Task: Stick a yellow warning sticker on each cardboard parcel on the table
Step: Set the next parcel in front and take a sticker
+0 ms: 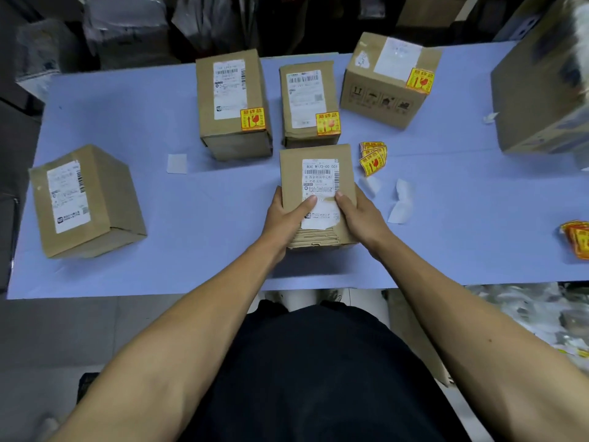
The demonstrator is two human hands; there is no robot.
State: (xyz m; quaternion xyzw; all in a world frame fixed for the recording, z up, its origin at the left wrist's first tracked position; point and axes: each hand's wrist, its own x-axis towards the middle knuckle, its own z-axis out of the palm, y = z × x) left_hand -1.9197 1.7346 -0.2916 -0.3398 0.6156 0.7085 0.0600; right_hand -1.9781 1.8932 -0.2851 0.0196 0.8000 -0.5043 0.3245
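Both hands, left (284, 215) and right (360, 215), clasped around the near parcel (315, 154), thumbs on its label (319, 193).

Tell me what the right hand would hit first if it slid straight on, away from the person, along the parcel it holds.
Probably the loose yellow stickers just beyond the right hand; depth is uncertain.

open table (197, 199) between the left box (86, 202) and the middle box (318, 193); right of it, sticker stack (373, 157) and paper scraps (403, 199) lie close; three boxes (234, 103) crowd behind.
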